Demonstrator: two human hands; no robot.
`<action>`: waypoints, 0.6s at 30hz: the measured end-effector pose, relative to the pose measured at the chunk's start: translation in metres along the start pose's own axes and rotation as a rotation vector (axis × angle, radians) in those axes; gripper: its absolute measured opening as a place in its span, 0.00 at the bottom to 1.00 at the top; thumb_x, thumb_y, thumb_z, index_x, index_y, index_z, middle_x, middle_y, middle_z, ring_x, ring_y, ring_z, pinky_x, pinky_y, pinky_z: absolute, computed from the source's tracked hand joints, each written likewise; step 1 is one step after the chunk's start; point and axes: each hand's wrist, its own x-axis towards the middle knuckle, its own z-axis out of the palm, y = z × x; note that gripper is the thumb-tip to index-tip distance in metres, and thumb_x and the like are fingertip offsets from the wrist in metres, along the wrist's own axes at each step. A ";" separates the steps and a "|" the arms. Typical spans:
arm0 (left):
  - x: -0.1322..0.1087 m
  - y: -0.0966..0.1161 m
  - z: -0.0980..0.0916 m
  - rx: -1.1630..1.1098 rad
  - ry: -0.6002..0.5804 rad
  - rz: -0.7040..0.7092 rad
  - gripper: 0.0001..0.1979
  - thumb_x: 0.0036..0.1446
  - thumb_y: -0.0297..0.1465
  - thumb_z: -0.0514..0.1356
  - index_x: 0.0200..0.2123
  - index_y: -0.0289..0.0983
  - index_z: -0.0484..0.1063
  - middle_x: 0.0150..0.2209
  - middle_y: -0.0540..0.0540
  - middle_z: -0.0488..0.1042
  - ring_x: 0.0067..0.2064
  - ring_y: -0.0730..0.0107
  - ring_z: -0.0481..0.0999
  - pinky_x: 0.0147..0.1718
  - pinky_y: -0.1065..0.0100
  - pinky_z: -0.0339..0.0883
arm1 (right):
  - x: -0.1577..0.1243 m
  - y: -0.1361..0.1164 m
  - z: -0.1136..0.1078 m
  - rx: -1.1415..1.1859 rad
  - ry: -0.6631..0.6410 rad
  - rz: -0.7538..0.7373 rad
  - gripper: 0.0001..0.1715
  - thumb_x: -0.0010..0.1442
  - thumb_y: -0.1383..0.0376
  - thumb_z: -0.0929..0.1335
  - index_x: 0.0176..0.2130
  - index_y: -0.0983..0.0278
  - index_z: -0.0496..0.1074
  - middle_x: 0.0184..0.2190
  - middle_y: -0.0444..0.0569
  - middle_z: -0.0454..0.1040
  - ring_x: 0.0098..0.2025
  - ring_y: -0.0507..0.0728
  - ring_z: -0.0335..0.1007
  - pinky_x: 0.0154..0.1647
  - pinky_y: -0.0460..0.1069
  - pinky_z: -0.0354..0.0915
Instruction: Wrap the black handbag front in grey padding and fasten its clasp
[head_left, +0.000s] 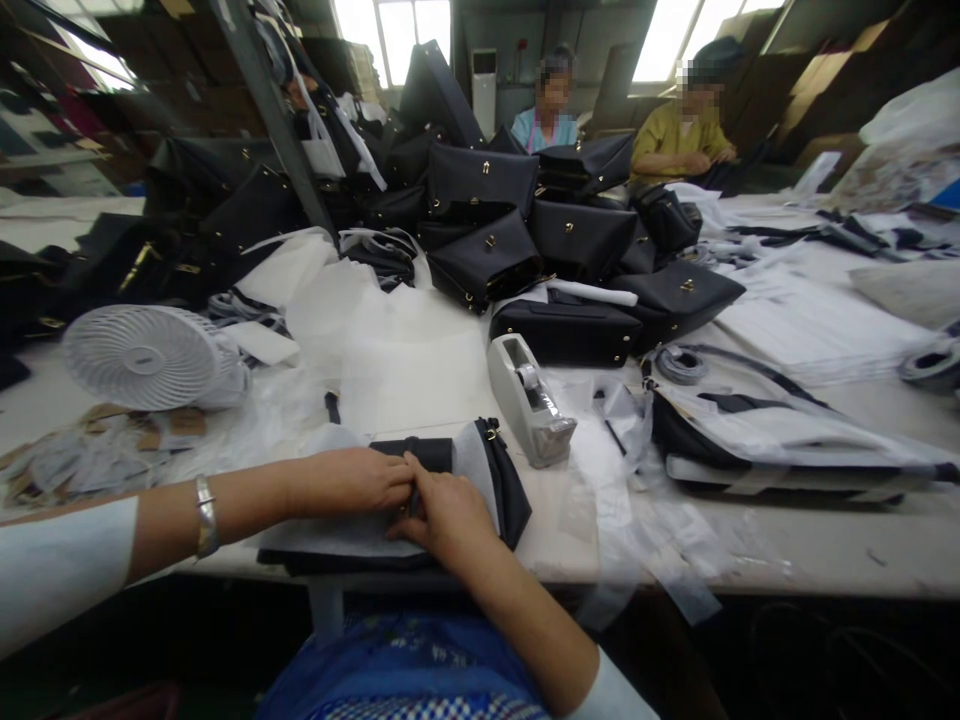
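Note:
A black bag (512, 490) lies at the table's front edge, partly covered by thin white paper (474, 465). On the paper lies a dark strap or flap (431, 454). My left hand (360, 482), with a silver bracelet at the wrist, reaches in from the left, its fingers pressed together on the dark piece. Against its fingertips, my right hand (448, 512) has its fingers bent round part of the same dark piece. What lies beneath the fingers of both hands is mostly hidden.
A tape dispenser (531, 405) stands right of the bag. Behind it rises a pile of black bags (480, 180). A white fan (146, 358) is at the left, a wrapped bag (787, 450) at the right. Two people sit across the table.

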 end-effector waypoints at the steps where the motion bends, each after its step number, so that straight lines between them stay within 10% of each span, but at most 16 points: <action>1: -0.001 0.000 0.002 -0.004 0.015 -0.006 0.09 0.61 0.19 0.62 0.39 0.36 0.78 0.43 0.41 0.80 0.44 0.60 0.79 0.46 0.66 0.73 | 0.000 0.000 0.000 0.001 0.004 0.000 0.58 0.55 0.51 0.80 0.72 0.66 0.56 0.51 0.62 0.80 0.53 0.70 0.77 0.53 0.59 0.70; 12: -0.007 0.021 0.020 -0.212 0.356 -0.302 0.08 0.69 0.30 0.55 0.40 0.39 0.74 0.36 0.49 0.79 0.35 0.71 0.79 0.35 0.75 0.71 | -0.001 0.000 0.001 0.019 0.024 0.015 0.54 0.58 0.53 0.78 0.72 0.64 0.56 0.45 0.55 0.82 0.49 0.66 0.78 0.48 0.55 0.69; 18: -0.032 0.050 0.048 -0.172 0.627 -0.542 0.18 0.71 0.43 0.55 0.56 0.38 0.69 0.49 0.41 0.81 0.47 0.58 0.83 0.45 0.63 0.78 | 0.000 0.001 0.004 0.017 0.015 -0.001 0.54 0.58 0.51 0.78 0.72 0.65 0.56 0.40 0.52 0.82 0.46 0.65 0.78 0.45 0.54 0.68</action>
